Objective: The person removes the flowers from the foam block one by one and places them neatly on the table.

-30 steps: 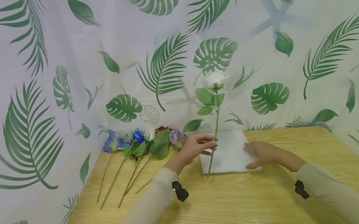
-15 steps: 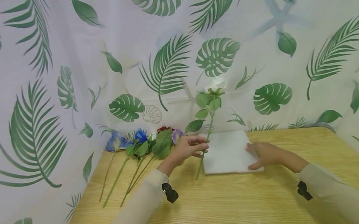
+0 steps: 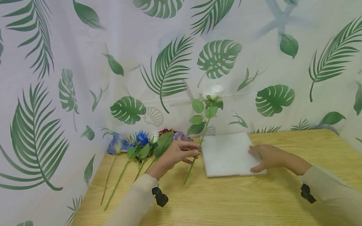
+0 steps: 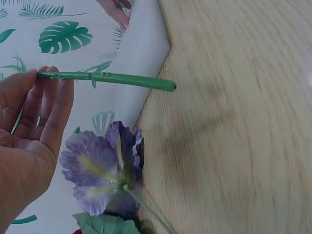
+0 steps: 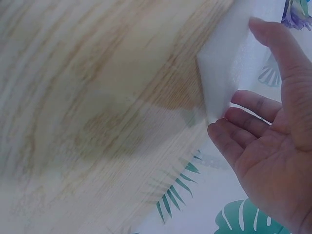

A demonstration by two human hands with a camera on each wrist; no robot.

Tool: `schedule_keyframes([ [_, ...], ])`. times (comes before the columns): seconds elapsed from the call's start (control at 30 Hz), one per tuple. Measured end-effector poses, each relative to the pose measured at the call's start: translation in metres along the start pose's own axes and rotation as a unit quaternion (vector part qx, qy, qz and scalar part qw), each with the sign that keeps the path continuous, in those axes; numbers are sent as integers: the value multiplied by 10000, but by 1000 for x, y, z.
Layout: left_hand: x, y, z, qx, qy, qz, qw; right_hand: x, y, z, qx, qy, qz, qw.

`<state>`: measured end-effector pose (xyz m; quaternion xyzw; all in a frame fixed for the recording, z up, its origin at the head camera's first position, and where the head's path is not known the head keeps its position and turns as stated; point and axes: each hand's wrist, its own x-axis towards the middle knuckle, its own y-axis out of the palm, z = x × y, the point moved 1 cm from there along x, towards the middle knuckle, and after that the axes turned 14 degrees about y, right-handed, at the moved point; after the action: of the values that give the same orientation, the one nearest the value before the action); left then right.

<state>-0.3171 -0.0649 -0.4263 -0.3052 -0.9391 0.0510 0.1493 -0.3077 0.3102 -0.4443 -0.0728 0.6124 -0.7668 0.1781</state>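
My left hand (image 3: 174, 157) pinches the green stem (image 4: 131, 81) of a white rose (image 3: 214, 90) between thumb and fingertips. The rose leans up to the right, its bloom in front of the patterned backdrop and its cut end above the table. A white foam sheet (image 3: 226, 155) lies flat on the table, right of the left hand. At the sheet's right side is my right hand (image 3: 269, 158), thumb near the front corner and fingers along the edge. In the right wrist view its fingers (image 5: 246, 102) are loosely extended beside the foam.
Several artificial flowers lie on the table's left, among them a blue rose (image 3: 142, 138), a pale blue flower (image 3: 116, 143) and a purple one (image 4: 97, 165), partly behind the left hand. The wooden table (image 3: 222, 203) meets a leaf-printed curtain (image 3: 176, 24) at the back.
My left hand has moved left with the rose, away from the foam sheet toward the lying flowers, and the rose now tilts more. The right hand stays at the foam's edge.
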Motion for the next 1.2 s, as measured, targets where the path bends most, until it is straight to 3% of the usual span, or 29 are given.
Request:
schedule_keyframes([
  [0.37, -21, -21, -15, 460, -247, 319, 9981, -1, 0, 0, -12, -26, -55, 10000],
  [0.63, -35, -36, -19, 1018, -425, 720, 9913, -4, -3, 2, 59, 52, -4, 10000],
  [1.2, -59, -51, -16, 1192, -895, 1235, 9811, 0, -1, -1, 112, 161, 28, 9998],
])
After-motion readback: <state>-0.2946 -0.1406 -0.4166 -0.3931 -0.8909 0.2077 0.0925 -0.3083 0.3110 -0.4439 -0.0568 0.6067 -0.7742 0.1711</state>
